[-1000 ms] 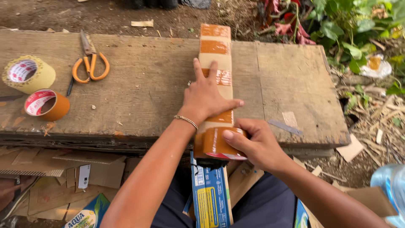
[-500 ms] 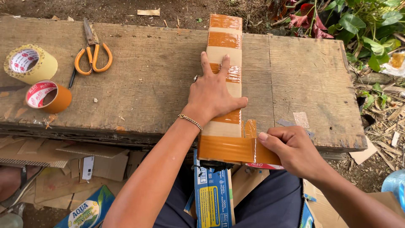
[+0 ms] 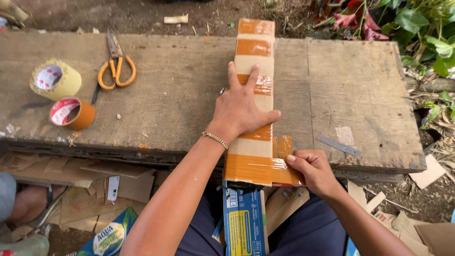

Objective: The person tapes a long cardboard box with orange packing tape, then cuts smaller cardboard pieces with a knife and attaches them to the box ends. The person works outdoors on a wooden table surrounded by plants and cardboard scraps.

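A long narrow cardboard box lies lengthwise on the wooden plank table, banded with brown tape. My left hand, a chain bracelet on its wrist, presses flat on the middle of the box. My right hand grips a brown tape roll at the box's near end, mostly hidden under the fingers. A stretch of brown tape runs from the roll across the near end of the box. A blue and yellow printed carton sticks out below that end.
Orange-handled scissors lie at the back left. A yellow tape roll and a brown tape roll sit near the left edge. Cardboard scraps lie under the table. Plants grow at the right.
My right hand has pulled the tape roll to the right, off the box's near end, drawing brown tape across it. My left hand has stayed pressed on the box.
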